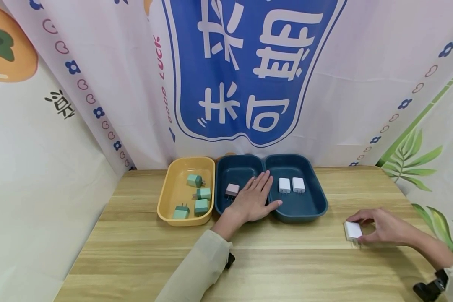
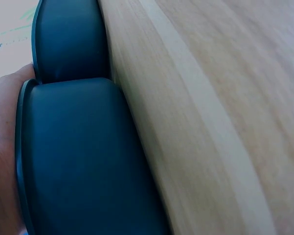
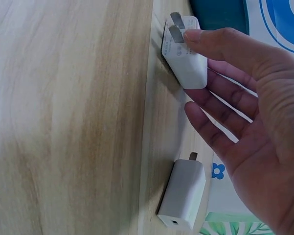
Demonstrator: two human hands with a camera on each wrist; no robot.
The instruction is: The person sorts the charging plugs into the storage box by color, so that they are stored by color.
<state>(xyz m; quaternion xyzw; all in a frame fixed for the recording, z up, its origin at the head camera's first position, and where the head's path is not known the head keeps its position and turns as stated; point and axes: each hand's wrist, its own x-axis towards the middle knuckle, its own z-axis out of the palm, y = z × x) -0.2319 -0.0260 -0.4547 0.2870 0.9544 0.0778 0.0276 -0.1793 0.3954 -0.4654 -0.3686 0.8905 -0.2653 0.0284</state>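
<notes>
My right hand (image 1: 386,226) pinches a white charger plug (image 1: 352,230) between thumb and fingers, at the table's right side. In the right wrist view, the thumb lies beside the metal prongs of this charger (image 3: 188,58). A second white charger (image 3: 182,193) lies on the wood near that hand; the head view does not show it. My left hand (image 1: 252,199) rests, fingers extended, across the adjoining rims of the middle blue tray (image 1: 238,161) and the right blue tray (image 1: 322,205). Two white chargers (image 1: 291,185) lie in the right tray, and a pinkish charger (image 1: 232,191) in the middle one.
On the left stands a yellow tray (image 1: 166,184) with several green chargers (image 1: 201,206), touching or nearly touching the middle tray. A printed curtain (image 1: 362,105) hangs behind the trays. The wooden table (image 1: 279,268) extends in front of them.
</notes>
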